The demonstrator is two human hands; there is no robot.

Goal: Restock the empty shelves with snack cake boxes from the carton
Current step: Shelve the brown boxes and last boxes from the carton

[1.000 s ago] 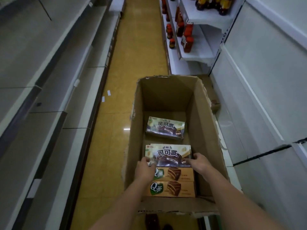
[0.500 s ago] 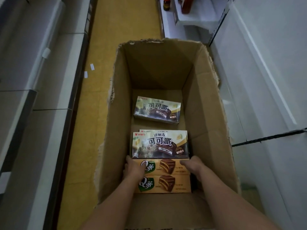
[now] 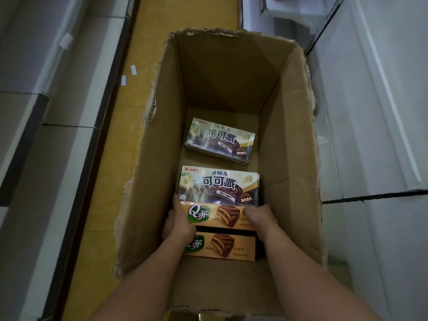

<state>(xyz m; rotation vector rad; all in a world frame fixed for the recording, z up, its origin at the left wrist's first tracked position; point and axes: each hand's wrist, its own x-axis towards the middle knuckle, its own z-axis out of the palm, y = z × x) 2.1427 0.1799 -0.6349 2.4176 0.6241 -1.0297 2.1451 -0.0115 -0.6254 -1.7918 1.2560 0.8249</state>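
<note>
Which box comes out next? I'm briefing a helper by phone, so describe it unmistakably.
Look into the open carton on the aisle floor. Four snack boxes lie in a row from far to near; it is the third, orange, marked Q. Unlike its twin nearest the person, both hands, left and right, hold its ends.

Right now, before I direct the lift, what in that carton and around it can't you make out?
All from the head view:
- Fingertips of the left hand and right hand: hidden behind the upper orange box.
- Anything under the front cocoa pie box: covered by it.
- Lower orange box: its left end is behind the left wrist.
- Carton near wall: cut off by the forearms.
- Small print: too blurred.
</note>
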